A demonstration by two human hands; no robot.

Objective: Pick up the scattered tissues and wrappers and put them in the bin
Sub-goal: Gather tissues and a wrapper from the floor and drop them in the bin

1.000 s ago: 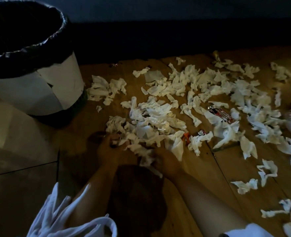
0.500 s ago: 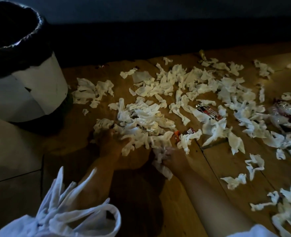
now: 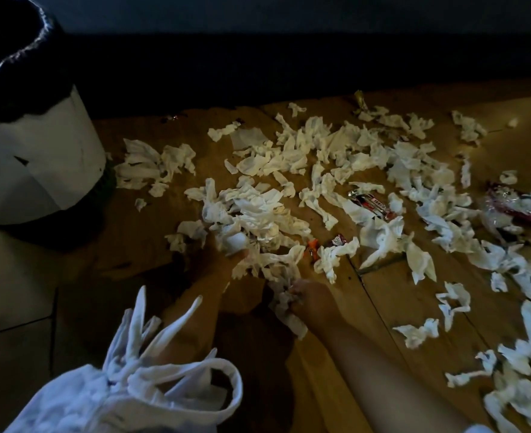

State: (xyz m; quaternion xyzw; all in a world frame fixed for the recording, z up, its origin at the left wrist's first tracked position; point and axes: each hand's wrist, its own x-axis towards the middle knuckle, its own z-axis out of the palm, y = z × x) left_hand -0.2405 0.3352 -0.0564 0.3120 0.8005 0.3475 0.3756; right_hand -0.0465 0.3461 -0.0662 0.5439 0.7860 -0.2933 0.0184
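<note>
Several crumpled white tissues lie scattered over a wooden floor. A red and white wrapper lies among them at centre right, two small wrappers nearer me. The white bin with a black liner stands at the far left. My left hand reaches into the near pile and holds a wad of tissue between thumb and fingers. My right hand grips a bunch of tissues that hangs down toward me.
A crinkled clear and red plastic bag lies at the far right edge. A dark wall base runs along the back. Pale floor tiles adjoin the wood at the left. My white sleeve fills the lower left.
The view has shifted right, so the bin sits further left. My left hand has pushed forward into the pile and taken a wad; my right hand keeps its bunch of tissues.
</note>
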